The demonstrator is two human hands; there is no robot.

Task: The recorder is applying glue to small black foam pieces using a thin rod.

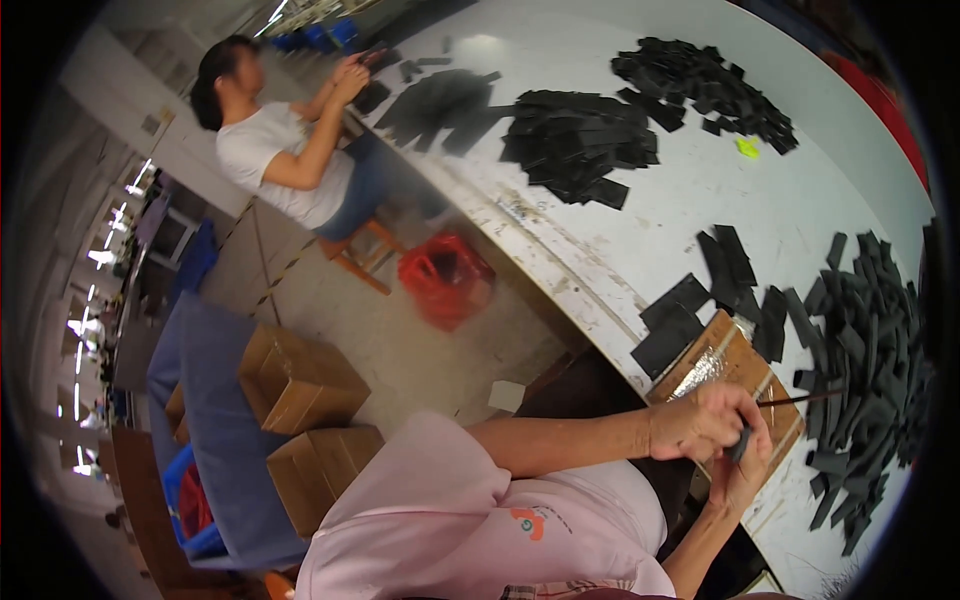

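Note:
My left hand [695,422] and my right hand [742,475] meet above a wooden board at the table's near edge. Both are closed, with a small dark grey strip [740,444] pinched between them. A thin dark stick [802,398] juts out to the right beside my fingers; which hand holds it, if either, I cannot tell. Under the hands, the brown board [738,350] carries a crumpled silver foil patch [703,372]. Flat black pieces [672,325] lie against the board's far side. To its right spreads a large heap of dark strips [868,370].
Farther along the white table [590,250] are more black piles [580,140] and a small yellow-green scrap [748,147]. A seated person [290,150] works at the far left edge. On the floor stand a red bag [445,280] and open cardboard boxes [300,375].

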